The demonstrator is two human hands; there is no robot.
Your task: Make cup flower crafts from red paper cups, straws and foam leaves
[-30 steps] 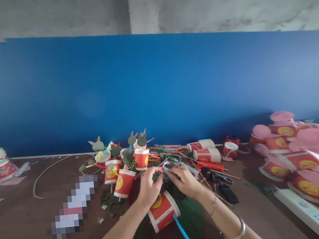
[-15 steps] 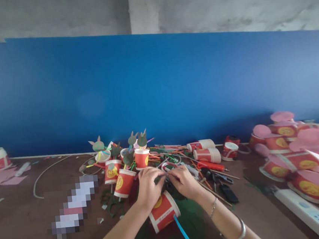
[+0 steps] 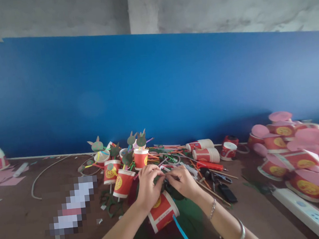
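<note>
My left hand (image 3: 151,184) and my right hand (image 3: 181,179) meet over the middle of the table. Thumb and fingers of each are pinched together, fingertips almost touching; what lies between them is too small to make out. Just below them a red paper cup (image 3: 163,212) with a white rim rests on its side, partly covered by my left hand and wrist. A blue straw (image 3: 181,228) sticks out of it toward me. Dark green paper (image 3: 190,218) lies under the cup.
Red cups with paper animal heads (image 3: 125,183) stand at left behind my hands. Loose straws and sticks, stacked cups (image 3: 206,155), a red-handled tool (image 3: 210,165) and keys (image 3: 227,192) lie right. Further right are a power strip (image 3: 303,211) and cups with pink discs (image 3: 307,186).
Both hands keep the same pinched pose with hardly any movement. The whole view has shifted very slightly; the cup and its straw lie as before.
</note>
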